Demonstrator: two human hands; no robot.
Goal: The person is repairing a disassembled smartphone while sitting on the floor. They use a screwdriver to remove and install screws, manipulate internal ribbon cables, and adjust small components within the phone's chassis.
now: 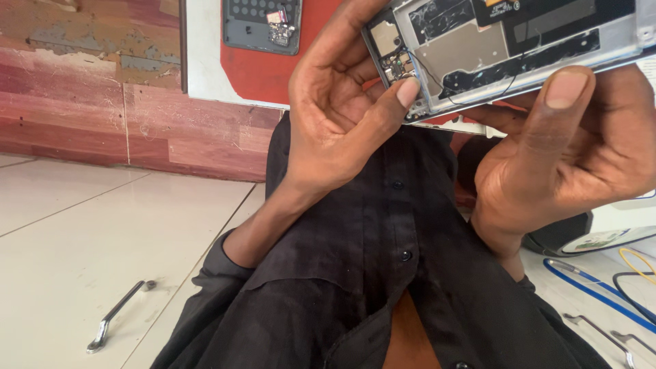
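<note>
An opened phone (506, 48) with its back cover off shows its metal frame, dark tape strips and a thin black wire. My right hand (581, 150) grips its lower edge, thumb pressed on the frame. My left hand (342, 109) holds the phone's left end, its thumb tip resting on a small circuit part (398, 67) at that end. Both hands are raised close to the camera above my black buttoned shirt (369, 273).
A dark grey phone back cover (260, 27) lies on a red mat (273, 68) at the top. A metal handle (116, 316) lies on the white tiled floor at the left. Blue and yellow cables (601, 290) and metal tools (608, 336) lie at the lower right.
</note>
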